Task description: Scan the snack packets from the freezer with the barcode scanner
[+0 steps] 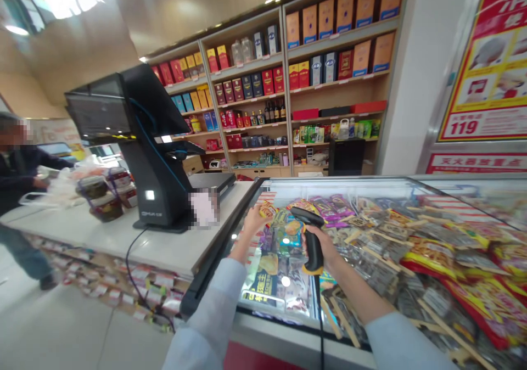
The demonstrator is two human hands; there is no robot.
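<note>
My right hand (324,245) is wrapped round the grip of a black and yellow barcode scanner (314,252). Its head points left, and a black cable hangs from its handle. Ahead and to the left, my left hand (255,220) is closed on a small red and yellow snack packet (268,211); some of its fingers are hidden. Both hands are above a glass-topped freezer (247,298). Colourful packets show through the glass below them, among them a blue packet (293,231).
Many wooden-stick packs and red snack bags (430,257) lie to the right. On the left, a white counter (173,252) carries a checkout terminal (158,189) and stacked tubs (102,194) beside a plastic bag. A person (18,178) stands at its far side. Shelves (251,100) of boxes line the back.
</note>
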